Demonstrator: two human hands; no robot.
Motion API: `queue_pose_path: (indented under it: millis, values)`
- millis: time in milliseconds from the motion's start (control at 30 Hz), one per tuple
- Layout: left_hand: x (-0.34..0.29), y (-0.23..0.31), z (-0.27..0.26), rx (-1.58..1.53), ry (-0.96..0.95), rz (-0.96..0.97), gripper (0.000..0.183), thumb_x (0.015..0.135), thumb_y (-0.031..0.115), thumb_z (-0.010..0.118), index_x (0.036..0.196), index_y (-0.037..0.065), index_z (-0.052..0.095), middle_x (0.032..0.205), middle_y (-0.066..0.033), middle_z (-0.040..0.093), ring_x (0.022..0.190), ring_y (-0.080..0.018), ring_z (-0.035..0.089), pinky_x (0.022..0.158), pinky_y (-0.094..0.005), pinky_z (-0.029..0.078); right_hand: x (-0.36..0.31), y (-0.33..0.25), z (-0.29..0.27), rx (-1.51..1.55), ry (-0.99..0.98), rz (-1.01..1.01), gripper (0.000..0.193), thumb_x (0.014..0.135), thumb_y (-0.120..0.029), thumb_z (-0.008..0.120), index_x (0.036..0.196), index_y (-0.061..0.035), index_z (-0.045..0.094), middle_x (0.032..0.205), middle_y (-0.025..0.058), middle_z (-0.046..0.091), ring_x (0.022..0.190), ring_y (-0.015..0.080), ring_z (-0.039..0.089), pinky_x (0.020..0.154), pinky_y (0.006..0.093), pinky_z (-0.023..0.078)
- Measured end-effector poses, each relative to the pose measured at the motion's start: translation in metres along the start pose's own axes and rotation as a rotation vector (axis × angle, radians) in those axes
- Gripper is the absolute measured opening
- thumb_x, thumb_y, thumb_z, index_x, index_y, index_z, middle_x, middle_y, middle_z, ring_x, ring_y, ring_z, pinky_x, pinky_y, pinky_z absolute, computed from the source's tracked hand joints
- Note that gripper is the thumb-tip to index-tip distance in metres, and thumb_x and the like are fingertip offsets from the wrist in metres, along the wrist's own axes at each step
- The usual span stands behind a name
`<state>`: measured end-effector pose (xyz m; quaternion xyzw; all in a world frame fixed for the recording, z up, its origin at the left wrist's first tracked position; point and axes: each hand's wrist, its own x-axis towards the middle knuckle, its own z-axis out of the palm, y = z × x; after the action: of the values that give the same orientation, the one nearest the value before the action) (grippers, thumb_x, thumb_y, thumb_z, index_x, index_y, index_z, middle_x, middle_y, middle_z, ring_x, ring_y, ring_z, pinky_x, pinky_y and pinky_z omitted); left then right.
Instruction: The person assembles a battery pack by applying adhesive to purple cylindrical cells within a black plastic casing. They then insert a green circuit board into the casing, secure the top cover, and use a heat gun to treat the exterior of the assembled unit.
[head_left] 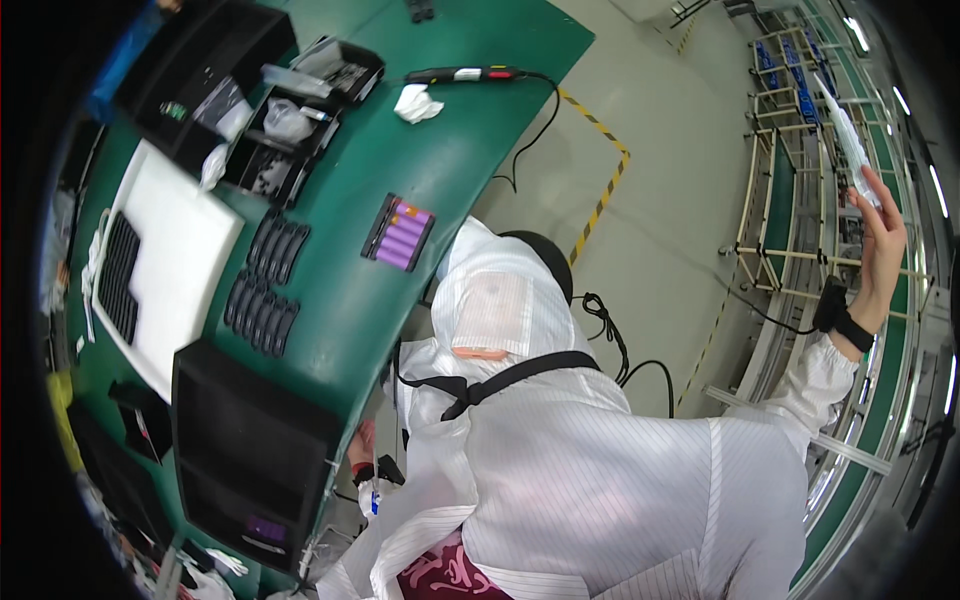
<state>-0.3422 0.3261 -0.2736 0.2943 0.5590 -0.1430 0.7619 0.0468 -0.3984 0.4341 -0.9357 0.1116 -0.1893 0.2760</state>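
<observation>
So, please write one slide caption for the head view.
Right hand holding a pale strip; purple cylinders lie on the green table.

R arm (795, 400) out wide, R hand (881, 245) pinching w/ thumb & fingers; L hand (362, 443) nr torso, partly hidden!

The counter (345, 315) partly hides the left hand (362, 445), whose grip is unclear; the lower edge cuts off the maroon shirt (450, 573); the seat (549, 258) is mostly hidden.
</observation>
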Motion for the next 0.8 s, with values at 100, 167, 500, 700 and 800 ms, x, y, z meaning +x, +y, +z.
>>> queue_pose_path:
  millis: [100,167,500,700,800]
  values:
    - [0.017,-0.049,0.034,0.297,0.147,-0.017,0.031,0.098,0.025,0.055,0.117,0.002,0.063,0.105,-0.0172,0.069,0.090,-0.0340,0.068,0.079,-0.0431,0.056,0.053,0.010,0.008,0.003,-0.042,0.067,0.040,0.087,-0.002,0.067,0.127,0.0014,0.064,0.121,0.0121,0.067,0.099,0.0128,0.066,0.095,0.0260,0.047]
    - [0.017,-0.116,0.079,0.522,0.154,-0.068,0.029,0.097,0.024,0.056,0.115,0.002,0.063,0.103,-0.0177,0.069,0.088,-0.0345,0.068,0.078,-0.0432,0.055,0.099,0.005,0.029,0.089,-0.120,0.002,0.040,0.086,-0.002,0.066,0.126,0.0011,0.065,0.120,0.0118,0.067,0.098,0.0124,0.066,0.094,0.0254,0.047]
    - [-0.027,-0.294,0.257,1.380,0.284,0.151,0.022,0.094,0.017,0.058,0.105,0.000,0.067,0.094,-0.0200,0.069,0.081,-0.0369,0.068,0.074,-0.0438,0.054,0.170,0.140,0.332,0.903,-0.357,-0.221,0.026,0.092,-0.003,0.066,0.116,0.0081,0.066,0.110,0.0106,0.065,0.088,0.0148,0.062,0.077,0.0273,0.050]
    - [-0.169,-0.201,0.325,1.119,0.951,0.709,0.010,0.089,0.005,0.062,0.088,-0.004,0.067,0.082,-0.0214,0.068,0.075,-0.0363,0.067,0.066,-0.0397,0.051,0.108,0.162,0.414,1.231,-0.800,-0.184,0.010,0.089,0.002,0.065,0.098,0.0030,0.071,0.099,0.0104,0.065,0.073,0.0168,0.065,0.065,0.0272,0.053]
    - [-0.236,-0.128,0.431,0.846,0.765,0.959,0.010,0.092,0.004,0.063,0.096,-0.004,0.068,0.085,-0.0112,0.070,0.073,-0.0181,0.067,0.063,-0.0288,0.048,0.075,0.172,0.430,1.362,-0.988,-0.060,0.024,0.090,0.000,0.065,0.114,0.0031,0.062,0.098,0.0115,0.065,0.074,0.0162,0.065,0.065,0.0275,0.053]
